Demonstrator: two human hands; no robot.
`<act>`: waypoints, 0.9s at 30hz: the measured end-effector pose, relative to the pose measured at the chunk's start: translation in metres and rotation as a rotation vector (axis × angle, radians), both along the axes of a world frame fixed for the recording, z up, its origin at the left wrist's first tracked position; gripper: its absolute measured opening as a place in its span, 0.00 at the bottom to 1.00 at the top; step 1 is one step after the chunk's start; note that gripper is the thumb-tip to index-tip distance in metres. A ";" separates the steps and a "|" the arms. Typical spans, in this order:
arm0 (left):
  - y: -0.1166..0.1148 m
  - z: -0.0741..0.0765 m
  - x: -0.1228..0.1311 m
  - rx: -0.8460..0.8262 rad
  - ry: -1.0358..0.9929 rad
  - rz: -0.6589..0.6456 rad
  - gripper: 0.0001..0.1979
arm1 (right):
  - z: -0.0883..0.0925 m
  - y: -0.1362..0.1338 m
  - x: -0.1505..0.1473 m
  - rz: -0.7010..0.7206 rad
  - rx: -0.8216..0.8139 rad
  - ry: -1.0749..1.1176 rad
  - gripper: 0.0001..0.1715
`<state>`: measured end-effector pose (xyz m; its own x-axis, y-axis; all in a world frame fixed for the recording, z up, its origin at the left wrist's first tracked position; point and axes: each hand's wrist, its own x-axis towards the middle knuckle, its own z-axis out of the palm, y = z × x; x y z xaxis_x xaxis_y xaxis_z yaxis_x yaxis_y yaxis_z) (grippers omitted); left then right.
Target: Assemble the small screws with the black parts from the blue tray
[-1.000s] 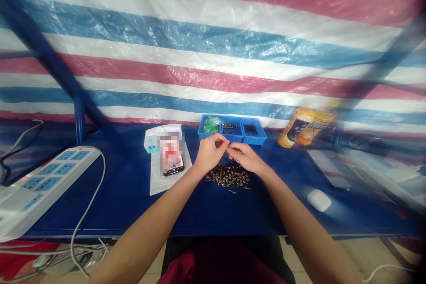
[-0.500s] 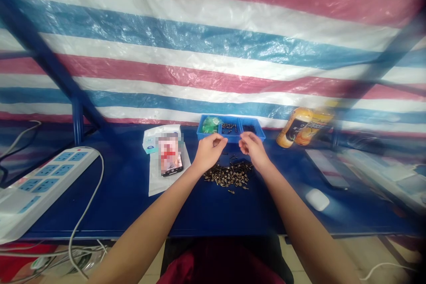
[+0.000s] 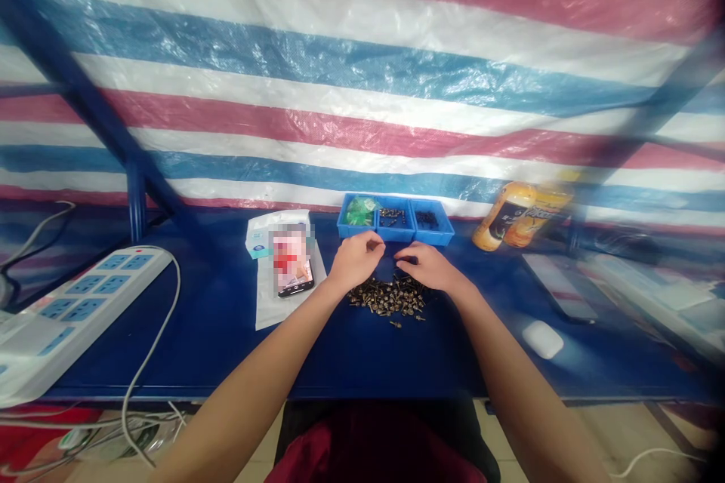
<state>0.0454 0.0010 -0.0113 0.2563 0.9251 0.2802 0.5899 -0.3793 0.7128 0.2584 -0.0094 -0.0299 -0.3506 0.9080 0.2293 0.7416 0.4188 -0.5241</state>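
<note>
A heap of small brass-and-dark screws (image 3: 390, 298) lies on the blue table in front of me. My left hand (image 3: 356, 263) hovers at the heap's upper left, thumb and forefinger pinched together. Whatever is between them is too small to make out. My right hand (image 3: 429, 266) is at the heap's upper right, its fingers curled toward the left hand with the fingertips close together; I cannot see what they hold. Just beyond both hands stands a blue three-part tray (image 3: 390, 235). It contains a green plastic packet (image 3: 361, 211), small metal pieces (image 3: 393, 216) and dark little screws (image 3: 426, 219).
To the left, a phone (image 3: 293, 264) rests on a white packet (image 3: 272, 309), beside a large power strip (image 3: 91, 302) with a cable. On the right are two orange bottles (image 3: 504, 215), another phone (image 3: 558, 287) and a white case (image 3: 542, 339). Striped sheeting (image 3: 340, 83) hangs behind.
My right hand has come down and toward me, from the tray's front edge to the heap's upper edge. My left hand has shifted slightly lower and stays pinched.
</note>
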 end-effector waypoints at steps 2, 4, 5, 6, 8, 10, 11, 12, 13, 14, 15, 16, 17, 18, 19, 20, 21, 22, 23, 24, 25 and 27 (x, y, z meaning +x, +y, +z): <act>0.000 -0.002 0.001 0.013 0.058 -0.017 0.08 | -0.001 -0.001 0.001 0.035 0.003 -0.043 0.13; -0.001 -0.003 0.002 0.025 0.086 -0.046 0.09 | -0.001 -0.001 0.003 0.078 0.000 -0.060 0.14; -0.002 -0.003 0.002 0.024 0.092 -0.060 0.09 | 0.000 -0.001 0.004 0.102 -0.007 -0.066 0.14; -0.003 -0.003 0.002 0.020 0.093 -0.071 0.09 | 0.000 -0.001 0.005 0.122 -0.015 -0.072 0.15; -0.004 -0.001 0.003 0.011 0.089 -0.086 0.10 | 0.001 -0.001 0.006 0.137 -0.019 -0.092 0.15; -0.004 0.000 0.003 0.009 0.084 -0.090 0.10 | 0.001 -0.001 0.006 0.124 0.001 -0.117 0.15; -0.005 0.001 0.003 0.009 0.085 -0.089 0.10 | 0.001 -0.001 0.005 0.114 0.015 -0.131 0.14; -0.005 0.001 0.003 0.007 0.087 -0.088 0.10 | 0.002 -0.001 0.003 0.106 0.028 -0.144 0.14; -0.005 0.001 0.003 0.004 0.089 -0.089 0.10 | 0.002 -0.001 0.002 0.098 0.038 -0.156 0.14; -0.005 0.002 0.003 0.001 0.091 -0.091 0.10 | 0.002 -0.001 0.000 0.089 0.046 -0.165 0.13; -0.005 0.002 0.003 -0.002 0.092 -0.092 0.10 | 0.002 -0.001 -0.002 0.079 0.051 -0.170 0.13; -0.005 0.002 0.003 -0.003 0.091 -0.093 0.10 | 0.002 -0.001 -0.003 0.067 0.055 -0.171 0.12; -0.005 0.002 0.003 -0.002 0.089 -0.093 0.10 | 0.002 -0.001 -0.004 0.057 0.057 -0.169 0.11; -0.005 0.002 0.003 -0.001 0.085 -0.094 0.10 | 0.002 -0.002 -0.005 0.051 0.057 -0.167 0.11; -0.004 0.002 0.003 0.000 0.080 -0.095 0.10 | 0.002 -0.002 -0.006 0.047 0.056 -0.166 0.10; -0.004 0.002 0.003 0.001 0.075 -0.096 0.10 | 0.002 -0.003 -0.006 0.046 0.054 -0.167 0.10; -0.004 0.002 0.003 0.003 0.070 -0.098 0.10 | 0.003 -0.003 -0.006 0.046 0.053 -0.170 0.09; -0.004 0.002 0.003 0.006 0.068 -0.100 0.10 | 0.003 -0.003 -0.006 0.044 0.053 -0.174 0.09; -0.004 0.002 0.003 0.010 0.068 -0.102 0.10 | 0.004 -0.003 -0.005 0.042 0.055 -0.177 0.09; -0.004 0.002 0.003 0.012 0.069 -0.104 0.10 | 0.004 -0.003 -0.005 0.042 0.057 -0.179 0.09; -0.005 0.002 0.003 0.013 0.071 -0.106 0.10 | 0.004 -0.003 -0.005 0.048 0.058 -0.179 0.10; -0.005 0.003 0.003 0.006 0.075 -0.106 0.10 | 0.004 -0.002 -0.004 0.064 0.059 -0.177 0.11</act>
<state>0.0489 -0.0043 -0.0088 0.3731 0.8902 0.2615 0.5982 -0.4462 0.6656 0.2545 -0.0115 -0.0257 -0.4463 0.8696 0.2111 0.7909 0.4937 -0.3615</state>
